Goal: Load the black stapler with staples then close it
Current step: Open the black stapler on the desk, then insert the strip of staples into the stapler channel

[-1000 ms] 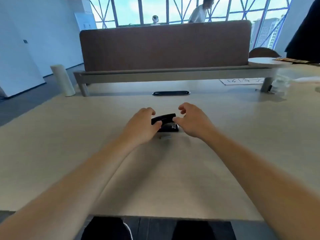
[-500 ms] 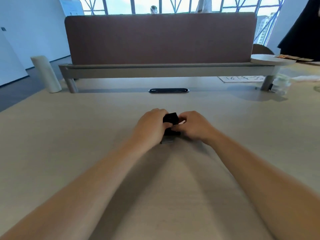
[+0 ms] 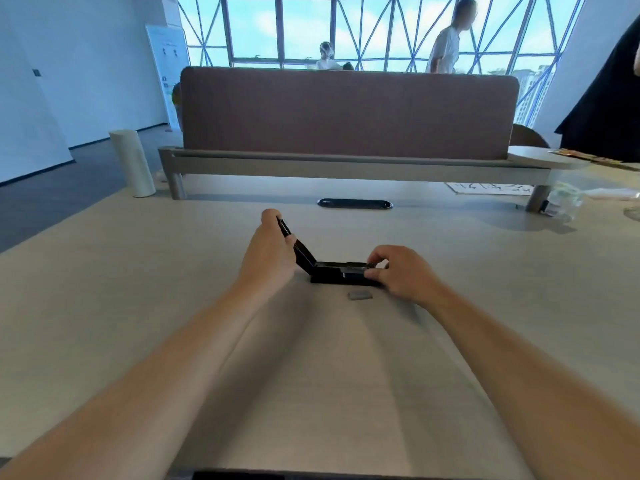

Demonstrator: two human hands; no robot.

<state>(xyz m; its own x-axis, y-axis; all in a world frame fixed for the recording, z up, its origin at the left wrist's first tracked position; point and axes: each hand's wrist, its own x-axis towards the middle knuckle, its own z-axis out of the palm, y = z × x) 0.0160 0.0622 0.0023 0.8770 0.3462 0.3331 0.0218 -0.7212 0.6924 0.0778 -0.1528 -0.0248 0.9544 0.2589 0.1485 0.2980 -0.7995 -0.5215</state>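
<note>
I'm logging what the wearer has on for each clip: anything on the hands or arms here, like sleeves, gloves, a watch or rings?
Nothing visible: the left hand and right hand are bare, without gloves, and both forearms are uncovered, with no sleeves or watch. Rings are too small to rule out.

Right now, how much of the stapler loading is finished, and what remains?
Done: the black stapler is opened, its top cover swung up and back by the left hand. In hand: the right hand steadies the front of the base on the table. Left: the staple strip lies on the table beside the stapler, not yet in the channel; then close the cover.
</note>
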